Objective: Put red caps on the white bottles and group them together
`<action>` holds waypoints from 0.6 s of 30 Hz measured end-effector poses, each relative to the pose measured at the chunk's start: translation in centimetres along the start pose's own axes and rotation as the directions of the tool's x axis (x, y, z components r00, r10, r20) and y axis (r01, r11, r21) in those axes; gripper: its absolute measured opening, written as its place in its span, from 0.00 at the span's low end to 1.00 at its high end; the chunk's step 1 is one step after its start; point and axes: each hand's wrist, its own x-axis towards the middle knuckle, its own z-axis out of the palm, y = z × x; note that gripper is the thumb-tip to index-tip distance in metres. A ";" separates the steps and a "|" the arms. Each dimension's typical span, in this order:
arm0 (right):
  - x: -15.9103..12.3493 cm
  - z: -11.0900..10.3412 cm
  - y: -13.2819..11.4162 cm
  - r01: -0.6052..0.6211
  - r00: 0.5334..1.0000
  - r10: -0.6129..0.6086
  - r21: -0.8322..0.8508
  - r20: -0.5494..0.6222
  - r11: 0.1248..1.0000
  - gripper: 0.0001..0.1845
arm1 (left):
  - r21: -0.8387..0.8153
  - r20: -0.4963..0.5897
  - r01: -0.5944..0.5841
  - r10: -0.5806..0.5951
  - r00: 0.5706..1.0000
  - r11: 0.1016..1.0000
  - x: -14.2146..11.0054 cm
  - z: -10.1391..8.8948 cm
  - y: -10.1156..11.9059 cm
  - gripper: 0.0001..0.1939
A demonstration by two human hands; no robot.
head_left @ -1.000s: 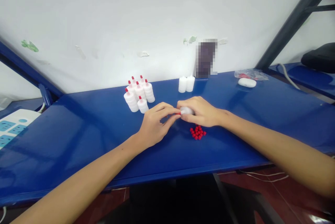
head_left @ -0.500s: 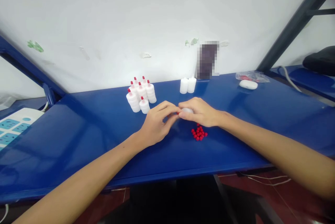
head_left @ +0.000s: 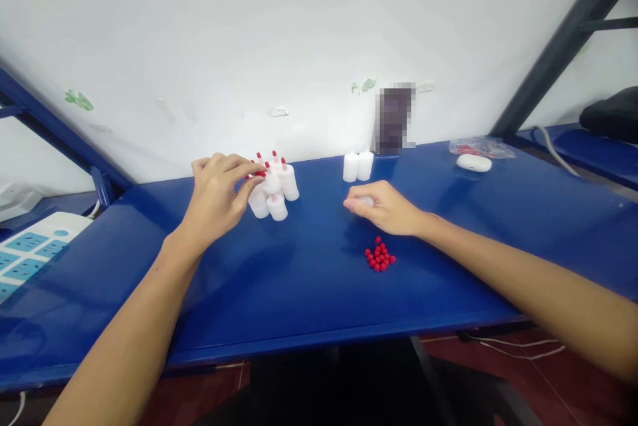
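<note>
My left hand [head_left: 218, 197] is at the left side of a cluster of small white bottles with red caps [head_left: 279, 183] near the back of the blue table [head_left: 149, 266]. Its fingertips pinch the red cap of one white bottle [head_left: 258, 203] that stands at the cluster's edge. My right hand [head_left: 383, 208] rests on the table at the middle, fingers curled, with a bit of something white showing under them. A small heap of loose red caps [head_left: 379, 256] lies just in front of that hand. Two uncapped white bottles [head_left: 357, 166] stand by the wall behind it.
A white power strip [head_left: 30, 250] lies at the far left. A white oval case [head_left: 474, 162] and a clear plastic bag [head_left: 481, 145] sit at the back right. A dark slanted frame post [head_left: 558, 40] rises at the right, with a cable beside it.
My left hand has left my right hand and moved left and back to the bottle cluster, carrying the capped bottle there. My right hand has stayed near the middle, curled.
</note>
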 end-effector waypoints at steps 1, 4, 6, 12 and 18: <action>0.0 0.0 0.0 0.003 1.000 -0.003 0.008 0.000 1.000 0.23 | 0.019 0.019 -0.016 0.016 1.000 1.000 -0.1 0.1 0.0 0.08; -0.1 0.0 -0.2 0.011 1.000 -0.011 0.018 -0.003 1.000 0.23 | 0.050 0.062 -0.066 0.063 0.996 0.997 -0.3 0.5 -0.1 0.09; -0.1 0.0 -0.2 0.012 1.000 -0.012 0.013 -0.005 1.000 0.23 | 0.071 0.086 -0.090 0.083 0.993 0.993 -0.4 0.6 -0.2 0.09; -0.1 0.0 -0.3 0.015 1.000 -0.015 0.011 0.002 1.000 0.22 | 0.077 0.048 -0.066 0.062 0.997 0.995 -0.3 0.3 -0.1 0.08; -0.2 -0.2 -0.5 0.010 1.000 -0.011 0.019 0.024 1.000 0.23 | -0.033 -0.170 -0.034 0.028 0.985 0.999 0.0 0.3 3.2 0.04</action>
